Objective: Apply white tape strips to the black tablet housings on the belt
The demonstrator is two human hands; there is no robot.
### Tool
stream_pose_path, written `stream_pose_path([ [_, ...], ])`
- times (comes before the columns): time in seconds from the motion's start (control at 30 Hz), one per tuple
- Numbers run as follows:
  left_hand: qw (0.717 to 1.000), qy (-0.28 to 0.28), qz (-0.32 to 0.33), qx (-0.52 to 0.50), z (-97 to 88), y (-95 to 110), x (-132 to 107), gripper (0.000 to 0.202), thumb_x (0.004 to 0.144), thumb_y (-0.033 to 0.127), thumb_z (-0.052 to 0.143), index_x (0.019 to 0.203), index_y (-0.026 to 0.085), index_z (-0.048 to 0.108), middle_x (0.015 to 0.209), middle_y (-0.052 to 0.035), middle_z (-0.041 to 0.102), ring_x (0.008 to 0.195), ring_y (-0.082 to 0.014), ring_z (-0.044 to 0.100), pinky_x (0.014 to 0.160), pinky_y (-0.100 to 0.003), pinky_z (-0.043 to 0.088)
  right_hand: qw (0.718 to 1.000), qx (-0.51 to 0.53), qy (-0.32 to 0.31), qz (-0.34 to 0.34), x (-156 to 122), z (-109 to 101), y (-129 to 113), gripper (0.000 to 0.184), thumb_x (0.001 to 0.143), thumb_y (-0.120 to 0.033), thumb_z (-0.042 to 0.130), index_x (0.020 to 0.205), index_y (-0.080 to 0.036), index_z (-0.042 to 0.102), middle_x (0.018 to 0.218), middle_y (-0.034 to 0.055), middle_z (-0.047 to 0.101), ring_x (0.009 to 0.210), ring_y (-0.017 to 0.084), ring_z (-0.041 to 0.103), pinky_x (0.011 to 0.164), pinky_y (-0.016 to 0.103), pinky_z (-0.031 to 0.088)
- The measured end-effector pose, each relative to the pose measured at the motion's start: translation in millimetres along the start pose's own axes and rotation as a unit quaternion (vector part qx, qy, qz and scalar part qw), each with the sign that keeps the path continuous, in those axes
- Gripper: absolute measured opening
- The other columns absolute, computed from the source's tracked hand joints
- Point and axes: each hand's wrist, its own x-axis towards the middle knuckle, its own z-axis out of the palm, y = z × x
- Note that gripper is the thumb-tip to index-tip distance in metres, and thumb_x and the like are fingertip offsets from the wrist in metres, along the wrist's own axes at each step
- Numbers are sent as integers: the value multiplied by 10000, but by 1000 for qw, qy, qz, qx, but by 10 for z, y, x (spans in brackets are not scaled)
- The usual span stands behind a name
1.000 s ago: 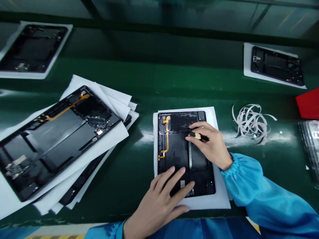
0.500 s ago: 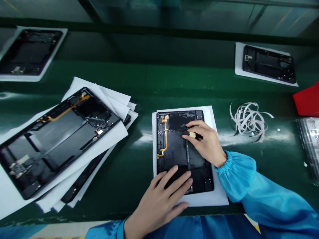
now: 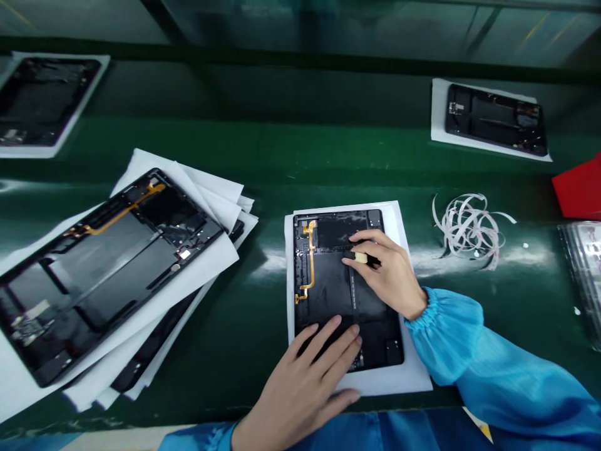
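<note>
In front of me a black tablet housing (image 3: 331, 282), its inside facing up, lies on a white sheet (image 3: 416, 376). An orange flex cable (image 3: 310, 257) runs down its left side. My left hand (image 3: 312, 369) rests with fingers spread on the housing's lower left part. In my right hand (image 3: 387, 269) a small black tool with a pale yellow band (image 3: 360, 257) is pinched between thumb and fingers, over the upper middle of the housing. The tool's exact kind and its contact point cannot be made out.
To the left, several open tablet housings (image 3: 117, 257) are stacked with white sheets between them. More housings lie at the far left (image 3: 44, 94) and far right (image 3: 498, 119). A tangle of white strips (image 3: 469, 228), a red bin (image 3: 580, 188) and clear plastic trays (image 3: 585, 275) are at right.
The view has shifted slightly, moving the far housings leftward in the picture. Both hands stay at nearly the same spots on the housing, the right one still pinching the tool.
</note>
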Motion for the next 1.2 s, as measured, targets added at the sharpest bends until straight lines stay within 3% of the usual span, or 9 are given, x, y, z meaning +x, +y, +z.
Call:
stream_pose_path([
  [0.13,1000,-7,6,8,-5,-24,40,668,881,684,516,1298,172,621,1405,-3,570,1328,-252,398,1207,-376,23,1000,2,2,-3,-2,7,7,99,822,-112,715,854,-199,677,1096,57,683,948,202,692,829,336,570],
  [0.3,1000,6,7,9,34,-61,77,623,911,656,493,1278,172,631,1399,-5,576,1311,-244,421,1205,-363,57,1000,25,-1,-17,7,-32,3,87,825,-114,719,861,-180,674,1087,76,676,962,200,684,860,330,560],
  [0.47,1000,13,15,21,57,-64,74,564,932,622,487,1243,179,647,1398,-9,573,1306,-228,428,1186,-353,128,996,59,-49,-52,77,-134,39,50,833,-163,727,866,-184,696,1135,89,646,1019,205,660,878,337,548],
  [0.57,999,13,20,30,56,-63,75,547,929,620,491,1227,190,652,1405,-3,564,1317,-224,416,1148,-338,206,997,56,-30,-45,105,-143,108,46,825,-192,738,844,-196,697,1111,79,642,975,208,661,826,339,553],
  [0.73,999,5,15,34,52,-55,79,541,933,628,475,1223,209,657,1393,5,575,1295,-227,435,1087,-330,279,997,21,-29,-66,57,-70,203,182,897,-94,556,915,-208,696,1153,69,630,895,175,659,786,312,546],
  [0.83,999,9,13,33,48,-55,78,530,936,625,473,1221,218,658,1392,3,573,1298,-227,436,1068,-326,304,997,14,-33,-70,29,-56,226,179,903,-114,541,931,-211,689,1175,71,622,899,173,659,791,303,553],
  [1.03,999,16,15,23,59,-58,69,514,945,600,475,1201,198,668,1392,-20,575,1304,-236,441,1110,-328,261,997,1,-45,-65,41,-78,244,198,883,-110,530,943,-222,682,1207,73,615,1073,217,629,836,319,563],
  [1.2,1000,20,10,15,76,-60,72,517,921,604,518,1194,191,667,1381,-2,584,1306,-225,429,1163,-334,192,997,6,-54,-60,45,-62,240,209,872,-95,534,952,-220,681,1233,70,612,941,187,660,807,315,569],
])
